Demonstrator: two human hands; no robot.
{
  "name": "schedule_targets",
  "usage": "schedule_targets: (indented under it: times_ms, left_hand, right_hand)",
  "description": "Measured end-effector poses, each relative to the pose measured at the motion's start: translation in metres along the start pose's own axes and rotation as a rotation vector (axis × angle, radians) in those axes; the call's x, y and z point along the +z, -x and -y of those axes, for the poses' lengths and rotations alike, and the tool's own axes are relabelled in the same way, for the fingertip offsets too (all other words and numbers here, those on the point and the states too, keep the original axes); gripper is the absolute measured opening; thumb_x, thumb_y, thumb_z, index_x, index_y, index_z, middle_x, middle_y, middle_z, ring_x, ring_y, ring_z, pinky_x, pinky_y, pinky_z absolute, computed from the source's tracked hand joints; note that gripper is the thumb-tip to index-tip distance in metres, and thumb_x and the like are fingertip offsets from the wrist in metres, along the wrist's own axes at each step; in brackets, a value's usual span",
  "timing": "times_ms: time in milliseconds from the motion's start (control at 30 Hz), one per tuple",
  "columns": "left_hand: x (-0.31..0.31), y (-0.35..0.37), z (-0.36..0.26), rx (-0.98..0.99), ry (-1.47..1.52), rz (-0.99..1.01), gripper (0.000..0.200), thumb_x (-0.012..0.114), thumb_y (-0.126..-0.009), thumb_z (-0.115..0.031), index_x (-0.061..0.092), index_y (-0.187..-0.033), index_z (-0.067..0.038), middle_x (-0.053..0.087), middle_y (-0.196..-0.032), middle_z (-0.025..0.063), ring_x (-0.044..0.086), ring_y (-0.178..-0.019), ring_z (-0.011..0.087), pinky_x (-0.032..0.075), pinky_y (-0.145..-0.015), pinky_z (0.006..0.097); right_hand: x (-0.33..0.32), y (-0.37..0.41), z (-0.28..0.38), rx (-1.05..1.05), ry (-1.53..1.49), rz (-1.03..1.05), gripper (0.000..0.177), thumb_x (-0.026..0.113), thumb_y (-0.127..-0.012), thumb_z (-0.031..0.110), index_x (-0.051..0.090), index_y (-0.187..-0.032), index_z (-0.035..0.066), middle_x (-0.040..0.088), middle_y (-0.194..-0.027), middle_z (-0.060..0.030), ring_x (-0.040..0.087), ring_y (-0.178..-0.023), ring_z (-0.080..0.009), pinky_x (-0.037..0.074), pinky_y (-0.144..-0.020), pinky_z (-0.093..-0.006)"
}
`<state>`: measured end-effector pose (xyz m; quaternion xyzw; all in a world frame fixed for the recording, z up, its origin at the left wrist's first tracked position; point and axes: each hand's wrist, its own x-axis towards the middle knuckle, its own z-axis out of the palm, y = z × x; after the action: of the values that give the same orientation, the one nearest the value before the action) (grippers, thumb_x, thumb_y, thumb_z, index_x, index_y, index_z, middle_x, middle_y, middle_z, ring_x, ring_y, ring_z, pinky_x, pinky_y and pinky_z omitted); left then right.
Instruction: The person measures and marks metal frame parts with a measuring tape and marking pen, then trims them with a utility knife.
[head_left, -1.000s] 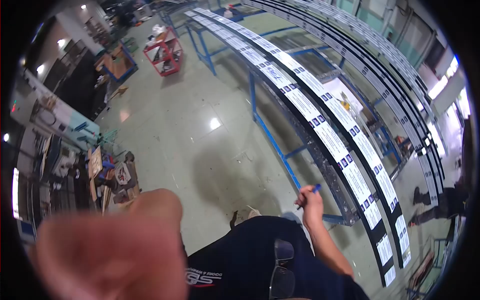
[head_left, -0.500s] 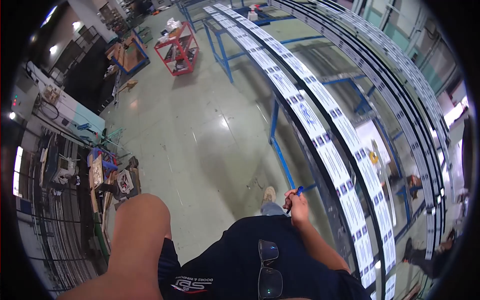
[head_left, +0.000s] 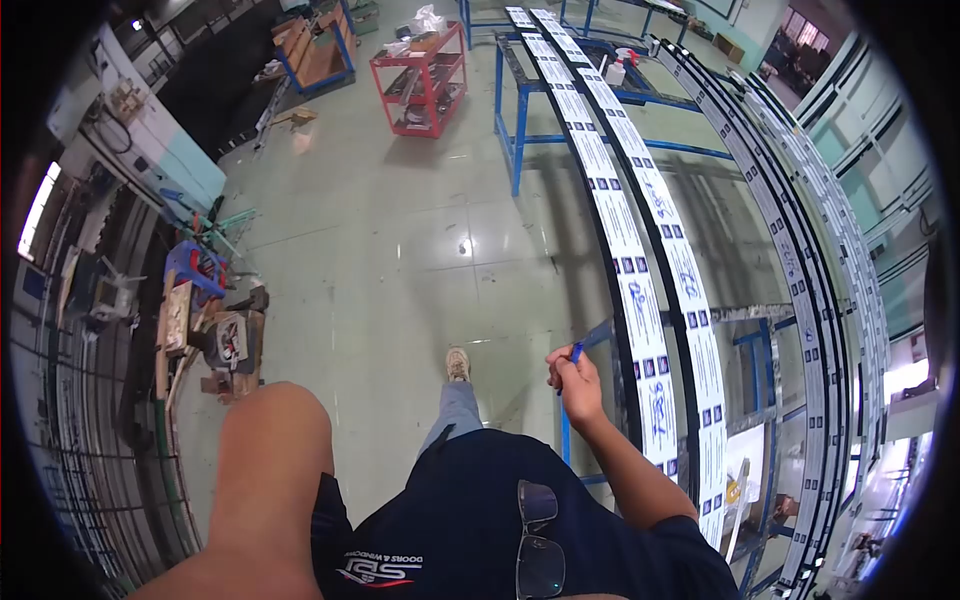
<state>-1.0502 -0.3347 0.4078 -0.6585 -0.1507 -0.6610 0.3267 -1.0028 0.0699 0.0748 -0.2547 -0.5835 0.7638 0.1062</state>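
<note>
Glasses [head_left: 540,572] hang folded open on the front of a dark shirt [head_left: 460,490] that has a white printed logo with a red stroke. The left arm [head_left: 270,460] is bent with its elbow forward, and the left hand is outside the view, so whether it is open or closed cannot be told. The right hand [head_left: 576,386] is closed around a blue pen [head_left: 577,352], which sticks up out of the fingers, and it is held just to the left of the long bars. One shoe [head_left: 457,365] is on the pale tiled floor [head_left: 400,300], beyond the shirt. Two long dark bars, a left bar [head_left: 622,232] and a right bar [head_left: 672,232], run side by side away from the person, with a narrow gap between them. Both are covered with white printed labels, and several labels carry blue handwriting. They lie across a blue metal table [head_left: 516,125] and other blue supports. To their right, more labelled bars [head_left: 790,262] run in the same general direction. On the left stands a wooden bench [head_left: 235,345] with tools, and a blue plastic stool [head_left: 195,268] is just beyond it. Farther off, a red cart [head_left: 432,95] holds assorted items, and a bottle with a red top [head_left: 616,72] stands right of the two bars.
</note>
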Motion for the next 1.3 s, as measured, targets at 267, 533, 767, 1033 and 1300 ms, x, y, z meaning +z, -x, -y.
schedule_targets:
  times_ms: [267, 533, 767, 1033, 1300]
  left_hand:
    - [-0.158, 0.036, 0.191, -0.020, 0.188, -0.134, 0.021, 0.059, -0.093, -0.020, 0.064, -0.108, -0.005, 0.058, -0.083, 0.0031, 0.055, -0.077, 0.0198, 0.052, -0.072, 0.0366]
    - [-0.228, 0.081, 0.394, -0.104, 0.404, -0.230, 0.021, 0.060, -0.093, -0.022, 0.066, -0.104, -0.005, 0.059, -0.080, 0.0033, 0.055, -0.073, 0.0199, 0.052, -0.070, 0.0369]
    - [-0.289, 0.128, 0.534, -0.112, 0.462, -0.276, 0.021, 0.061, -0.092, -0.024, 0.067, -0.101, -0.006, 0.060, -0.078, 0.0035, 0.055, -0.069, 0.0200, 0.052, -0.068, 0.0372]
    - [-0.361, 0.151, 0.660, -0.145, 0.527, -0.347, 0.022, 0.062, -0.091, -0.026, 0.068, -0.098, -0.006, 0.061, -0.075, 0.0037, 0.055, -0.065, 0.0201, 0.052, -0.066, 0.0375]
    - [-0.481, 0.188, 0.817, -0.232, 0.730, -0.448, 0.023, 0.063, -0.090, -0.028, 0.070, -0.094, -0.006, 0.062, -0.072, 0.0040, 0.055, -0.061, 0.0202, 0.052, -0.064, 0.0378]
  right_hand:
    - [0.049, -0.129, 0.015, 0.115, 0.042, -0.141, 0.013, 0.049, -0.098, 0.010, 0.059, -0.100, 0.002, 0.050, -0.072, 0.0010, 0.046, -0.063, -0.0081, 0.044, -0.064, -0.0283]
    - [0.057, -0.268, 0.045, 0.049, 0.051, -0.347, 0.015, 0.051, -0.095, 0.012, 0.063, -0.099, 0.005, 0.051, -0.074, 0.0038, 0.046, -0.064, -0.0049, 0.039, -0.058, -0.0234]
    - [0.054, -0.442, 0.069, 0.141, 0.010, -0.280, 0.013, 0.049, -0.097, 0.010, 0.059, -0.099, 0.002, 0.047, -0.071, 0.0032, 0.043, -0.062, -0.0059, 0.038, -0.059, -0.0240]
    - [0.077, -0.666, 0.204, -0.135, 0.411, -0.049, 0.020, 0.051, -0.099, 0.017, 0.063, -0.103, 0.002, 0.058, -0.080, -0.0051, 0.055, -0.074, -0.0152, 0.045, -0.071, -0.0311]
    - [0.104, -0.781, 0.237, -0.327, 0.380, -0.159, 0.021, 0.051, -0.099, 0.019, 0.063, -0.103, 0.003, 0.060, -0.079, -0.0087, 0.056, -0.074, -0.0174, 0.046, -0.071, -0.0341]
